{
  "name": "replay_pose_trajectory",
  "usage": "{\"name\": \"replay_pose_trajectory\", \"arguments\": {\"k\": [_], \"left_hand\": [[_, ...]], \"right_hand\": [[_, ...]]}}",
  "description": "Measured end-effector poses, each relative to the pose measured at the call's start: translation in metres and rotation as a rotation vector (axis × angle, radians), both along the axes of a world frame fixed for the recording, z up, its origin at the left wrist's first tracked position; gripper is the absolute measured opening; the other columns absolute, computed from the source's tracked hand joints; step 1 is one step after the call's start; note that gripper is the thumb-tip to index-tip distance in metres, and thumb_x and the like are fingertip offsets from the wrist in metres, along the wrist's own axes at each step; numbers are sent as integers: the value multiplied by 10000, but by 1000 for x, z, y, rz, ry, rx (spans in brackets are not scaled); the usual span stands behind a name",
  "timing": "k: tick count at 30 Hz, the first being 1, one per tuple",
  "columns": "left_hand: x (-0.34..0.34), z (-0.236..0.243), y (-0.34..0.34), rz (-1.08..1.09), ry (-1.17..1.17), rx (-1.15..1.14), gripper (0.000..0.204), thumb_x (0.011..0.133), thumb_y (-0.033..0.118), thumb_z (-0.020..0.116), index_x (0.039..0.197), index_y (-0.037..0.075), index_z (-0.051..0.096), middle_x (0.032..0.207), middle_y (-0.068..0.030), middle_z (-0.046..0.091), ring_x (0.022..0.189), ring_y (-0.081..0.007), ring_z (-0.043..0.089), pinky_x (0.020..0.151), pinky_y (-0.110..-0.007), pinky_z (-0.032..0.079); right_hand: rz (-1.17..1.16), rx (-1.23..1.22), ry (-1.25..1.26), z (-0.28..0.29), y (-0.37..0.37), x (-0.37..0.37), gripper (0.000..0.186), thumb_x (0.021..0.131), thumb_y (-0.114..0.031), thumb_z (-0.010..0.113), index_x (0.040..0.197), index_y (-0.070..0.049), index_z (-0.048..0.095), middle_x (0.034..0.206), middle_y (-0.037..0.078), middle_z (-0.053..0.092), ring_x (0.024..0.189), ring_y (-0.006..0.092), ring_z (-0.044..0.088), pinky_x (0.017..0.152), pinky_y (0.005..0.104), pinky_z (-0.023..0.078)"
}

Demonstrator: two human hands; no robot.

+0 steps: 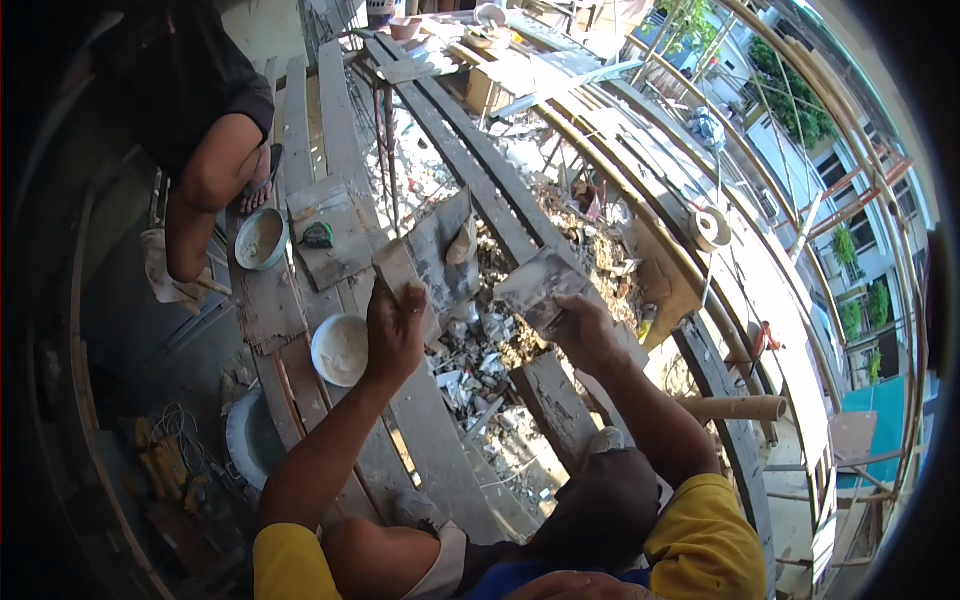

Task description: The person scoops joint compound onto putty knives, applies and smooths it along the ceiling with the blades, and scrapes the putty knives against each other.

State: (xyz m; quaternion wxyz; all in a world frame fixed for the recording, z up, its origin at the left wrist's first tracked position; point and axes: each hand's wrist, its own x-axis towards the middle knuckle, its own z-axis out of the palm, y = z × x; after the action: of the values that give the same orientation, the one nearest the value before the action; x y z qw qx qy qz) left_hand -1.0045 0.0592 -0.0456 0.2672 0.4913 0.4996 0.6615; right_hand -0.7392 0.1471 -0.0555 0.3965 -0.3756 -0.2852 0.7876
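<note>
My left hand (pixel 396 335) is closed around a small flat brownish piece (pixel 398 262), held upright. My right hand (pixel 588 335) grips the near edge of a flat grey plate (pixel 545 280) smeared with pale material; its exact kind is unclear. Between and beyond the two hands is a grey sheet (pixel 440 250) with a tan, wood-like part (pixel 462 244) on it. Left of my left forearm, a white bowl (pixel 340 350) of whitish paste rests on the planks. The held pieces are apart from each other.
Long wooden planks (pixel 420 420) have gaps over rubble (pixel 490 360) below. Another person's bent leg (pixel 225 165) is at upper left, near a second paste bowl (pixel 262 240) and a green-black tape measure (pixel 318 235) on a board. A bucket (pixel 250 435) stands lower left; bamboo poles (pixel 735 408) lie right.
</note>
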Motion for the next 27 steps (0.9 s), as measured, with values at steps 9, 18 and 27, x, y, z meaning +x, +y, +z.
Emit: {"name": "replay_pose_trajectory", "arguments": {"k": [9, 18, 27], "left_hand": [[43, 104, 33, -154, 737, 579, 317, 873, 90, 634, 1187, 127, 608, 1215, -151, 625, 1105, -357, 614, 913, -414, 513], [50, 96, 74, -53, 347, 304, 424, 984, 363, 472, 1253, 43, 541, 1202, -193, 608, 1075, -355, 613, 912, -407, 507], [67, 41, 88, -833, -806, -179, 479, 1004, 482, 389, 1231, 87, 536, 908, -61, 622, 780, -168, 623, 666, -312, 531]], "right_hand": [[66, 131, 308, 140, 2, -11, 342, 854, -138, 485, 1139, 39, 555, 1050, 166, 659, 926, 272, 659, 843, 381, 533], [-29, 334, 412, 194, 1, 24, 288, 899, -128, 527, 1162, -14, 541, 1114, 128, 640, 897, 243, 669, 782, 366, 562], [39, 2207, -1143, 219, -36, 12, 453, 823, -86, 649, 1269, -121, 579, 1307, 120, 551, 1177, 316, 565, 954, 410, 500]]}}
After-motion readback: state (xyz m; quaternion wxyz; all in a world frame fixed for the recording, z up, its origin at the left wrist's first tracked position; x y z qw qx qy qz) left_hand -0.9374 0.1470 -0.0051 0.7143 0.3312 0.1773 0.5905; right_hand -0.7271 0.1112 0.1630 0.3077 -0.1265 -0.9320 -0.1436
